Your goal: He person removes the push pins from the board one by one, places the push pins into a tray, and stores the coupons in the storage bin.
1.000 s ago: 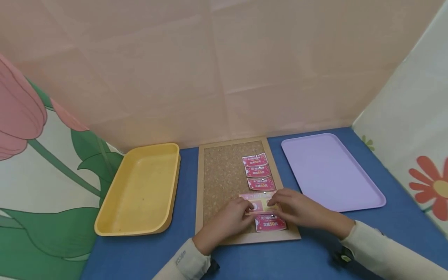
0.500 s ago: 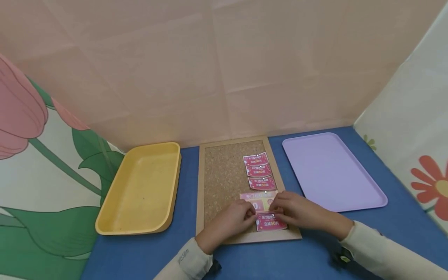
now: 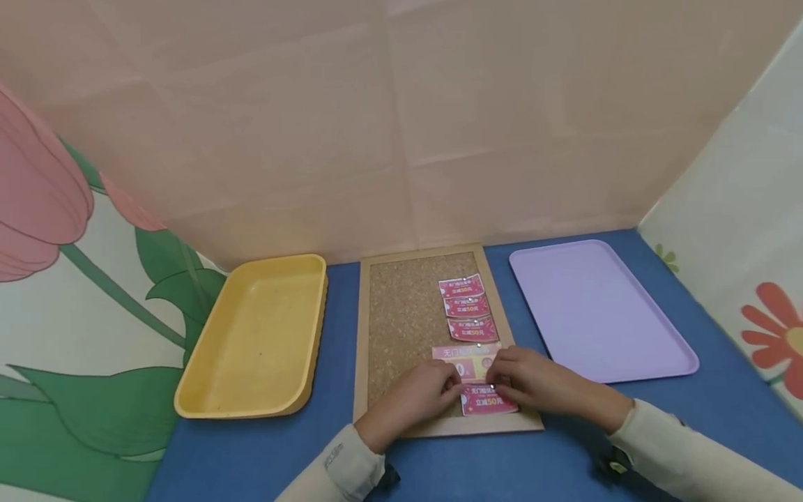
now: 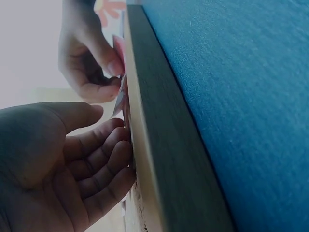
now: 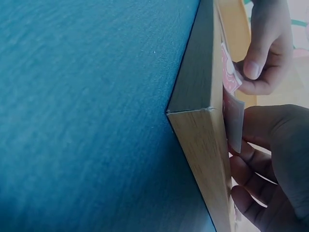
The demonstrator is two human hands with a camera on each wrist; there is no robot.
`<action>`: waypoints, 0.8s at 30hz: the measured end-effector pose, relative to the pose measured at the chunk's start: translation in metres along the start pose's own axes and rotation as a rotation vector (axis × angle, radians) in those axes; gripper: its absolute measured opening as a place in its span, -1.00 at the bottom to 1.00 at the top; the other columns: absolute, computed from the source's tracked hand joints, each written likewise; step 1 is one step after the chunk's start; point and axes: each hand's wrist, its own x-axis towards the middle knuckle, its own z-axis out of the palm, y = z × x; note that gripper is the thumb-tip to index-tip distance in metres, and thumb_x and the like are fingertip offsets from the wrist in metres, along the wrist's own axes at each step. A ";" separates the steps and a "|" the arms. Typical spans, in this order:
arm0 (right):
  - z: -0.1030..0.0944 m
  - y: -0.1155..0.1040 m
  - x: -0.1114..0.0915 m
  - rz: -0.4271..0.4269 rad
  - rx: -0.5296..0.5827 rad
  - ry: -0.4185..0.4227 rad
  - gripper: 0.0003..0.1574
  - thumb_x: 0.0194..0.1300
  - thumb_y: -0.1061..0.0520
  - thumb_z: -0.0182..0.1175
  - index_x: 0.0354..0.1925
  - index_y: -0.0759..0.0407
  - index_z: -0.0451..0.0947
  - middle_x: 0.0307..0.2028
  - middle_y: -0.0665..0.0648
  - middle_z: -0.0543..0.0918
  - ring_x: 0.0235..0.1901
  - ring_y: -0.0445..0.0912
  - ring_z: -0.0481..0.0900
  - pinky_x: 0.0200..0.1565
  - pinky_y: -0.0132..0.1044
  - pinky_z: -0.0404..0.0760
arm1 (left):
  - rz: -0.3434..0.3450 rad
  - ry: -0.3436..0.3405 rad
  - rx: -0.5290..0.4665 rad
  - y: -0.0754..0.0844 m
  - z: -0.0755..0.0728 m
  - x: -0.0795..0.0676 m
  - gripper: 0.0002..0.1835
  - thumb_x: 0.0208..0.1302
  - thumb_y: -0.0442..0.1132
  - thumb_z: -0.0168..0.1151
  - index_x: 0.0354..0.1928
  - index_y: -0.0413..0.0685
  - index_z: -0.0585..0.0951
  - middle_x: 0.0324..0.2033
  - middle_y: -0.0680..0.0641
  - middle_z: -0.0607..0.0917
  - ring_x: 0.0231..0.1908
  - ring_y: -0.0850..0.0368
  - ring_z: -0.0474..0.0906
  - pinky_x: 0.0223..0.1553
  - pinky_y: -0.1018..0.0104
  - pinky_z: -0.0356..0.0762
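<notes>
A pale pink and yellow coupon, wider than the others, lies near the lower end of the framed corkboard. My left hand has its fingertips on the board at the coupon's lower left, thumb apart from the relaxed fingers in the left wrist view. My right hand pinches the coupon's lower right edge, which lifts off the cork as a bent flap in the right wrist view. Below it is a small red coupon, with a pin at its top.
Several small red coupons run up the board's right side with pins at their tops. A yellow tray stands left of the board and a lilac tray lies to its right, both on blue cloth.
My left hand has drawn back from the wide coupon's left part to its lower edge. My right fingers have moved down to that edge.
</notes>
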 end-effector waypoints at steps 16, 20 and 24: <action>0.001 0.000 0.001 0.087 0.003 -0.053 -0.84 0.23 0.07 0.35 -0.20 -0.12 0.61 -0.26 -0.22 0.54 -0.28 -0.31 0.45 -0.21 -0.29 0.54 | -0.032 0.003 -0.002 0.000 0.001 0.002 -0.83 0.39 -0.01 0.16 -0.34 0.16 0.60 -0.61 0.18 0.47 -0.61 0.32 0.35 -0.57 0.41 0.32; -0.002 -0.004 0.003 0.108 0.024 -0.065 -0.85 0.22 0.09 0.35 -0.22 -0.09 0.60 -0.29 -0.20 0.53 -0.31 -0.28 0.44 -0.24 -0.29 0.53 | -0.020 0.013 0.012 0.000 0.001 0.002 -0.84 0.40 -0.03 0.15 -0.35 0.16 0.60 -0.60 0.19 0.47 -0.60 0.32 0.35 -0.55 0.41 0.33; -0.003 -0.006 0.006 0.138 0.036 -0.092 -0.86 0.22 0.10 0.35 -0.24 -0.08 0.59 -0.34 -0.19 0.50 -0.34 -0.27 0.41 -0.28 -0.32 0.49 | -0.007 0.024 0.026 -0.001 0.002 0.003 -0.81 0.41 -0.05 0.14 -0.39 0.17 0.58 -0.61 0.19 0.47 -0.60 0.31 0.34 -0.56 0.41 0.32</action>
